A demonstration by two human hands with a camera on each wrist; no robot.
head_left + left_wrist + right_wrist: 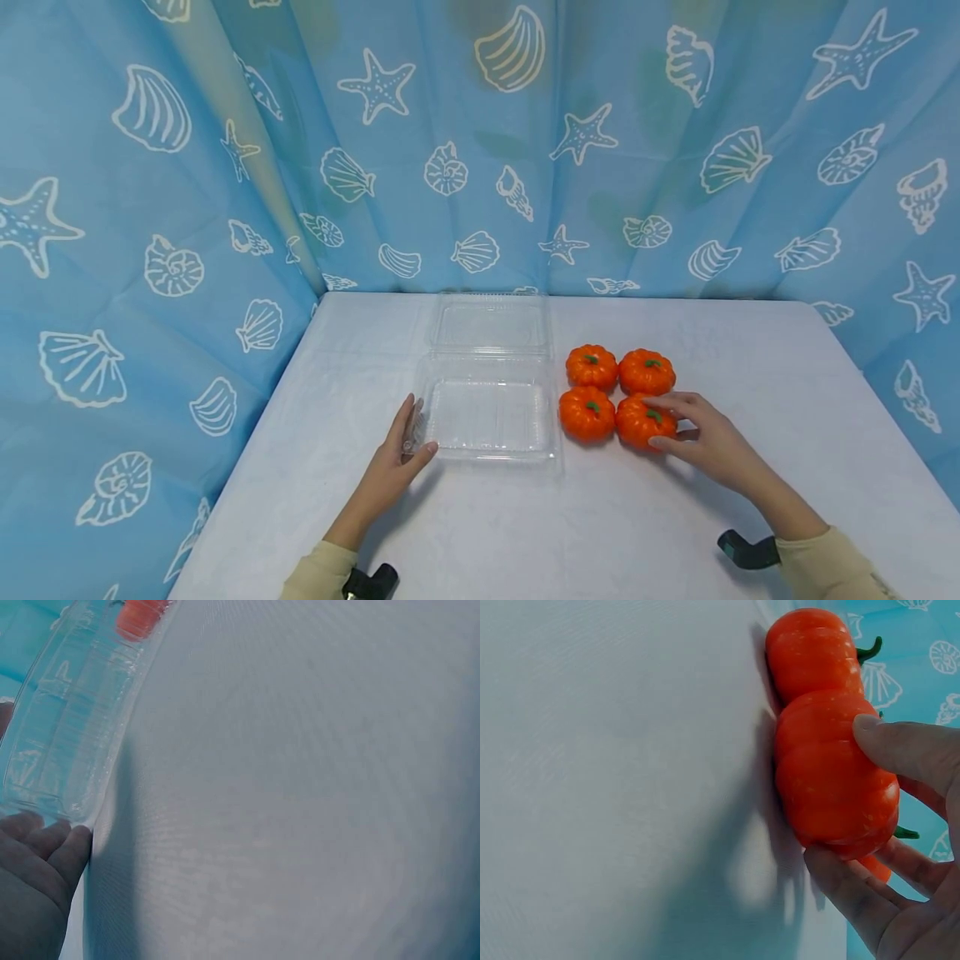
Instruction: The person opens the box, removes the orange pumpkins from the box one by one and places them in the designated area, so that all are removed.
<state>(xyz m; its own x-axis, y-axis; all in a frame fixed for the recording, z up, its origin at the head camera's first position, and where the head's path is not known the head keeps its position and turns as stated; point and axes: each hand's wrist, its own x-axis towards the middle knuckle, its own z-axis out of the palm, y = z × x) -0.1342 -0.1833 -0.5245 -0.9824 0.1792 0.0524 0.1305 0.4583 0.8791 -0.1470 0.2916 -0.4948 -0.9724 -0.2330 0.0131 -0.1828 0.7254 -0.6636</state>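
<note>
A clear plastic clamshell box [487,417] lies unfolded on the table, its lid [491,325] laid back behind the base. My left hand [397,454] touches the base's left end with fairly straight fingers, the thumb by the front corner; the left wrist view shows fingertips [71,851] against the plastic. To the right of the box stand several small orange toy pumpkins [587,414] with green stems, packed close together. Around the front right pumpkin [836,776] my right hand [701,433] has its thumb on one side and fingers on the other, gripping it at table level.
A white cloth covers the table [480,533]. Behind and along the sides hangs a blue curtain [420,200] printed with shells and starfish. Dark wrist cameras [750,550] sit on both wrists, near the beige sleeves.
</note>
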